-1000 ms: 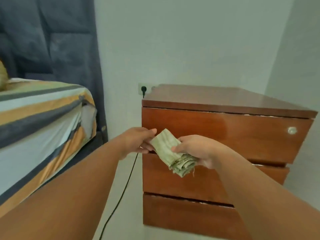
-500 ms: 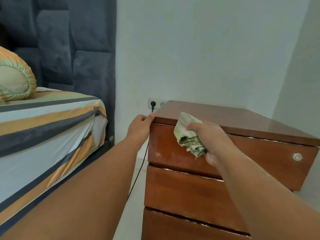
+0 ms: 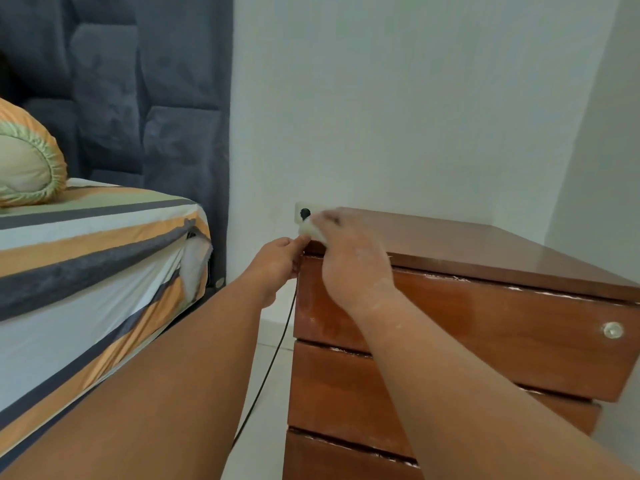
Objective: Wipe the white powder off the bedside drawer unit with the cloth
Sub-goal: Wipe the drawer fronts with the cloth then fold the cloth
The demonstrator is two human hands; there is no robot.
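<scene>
**Drawer unit: cloth lands on the far left corner of the top**

Drawer unit [image 3: 485,341] stands against the white wall [image 3: 415,98], right of the bed [image 3: 86,271], and the wiping is under way at its far left corner. The right hand [image 3: 349,258] presses down on the top there, motion-blurred, with only a pale scrap of the cloth [image 3: 310,232] peeping out from under the fingers, so it is closed over the cloth and bearing on the wood. The left hand [image 3: 278,261] is pinched on the near left corner of the top, bracing the unit; the two hands sit close together but not joined.

White powder [image 3: 526,289] shows as a thin line along the seam under the top board, to the right, with more flecks along the drawer gaps lower down and smudges on the right wrist. My read: the top is being wiped and the front seams are not yet done. The next move calls for a firm sweep rightward along that edge, then down into the gaps, keeping clear of the black plug [image 3: 304,213] and its cable [image 3: 277,348] just beyond the corner.

No brand, label or writing is readable anywhere; the round knob [image 3: 613,330] is plain.
</scene>
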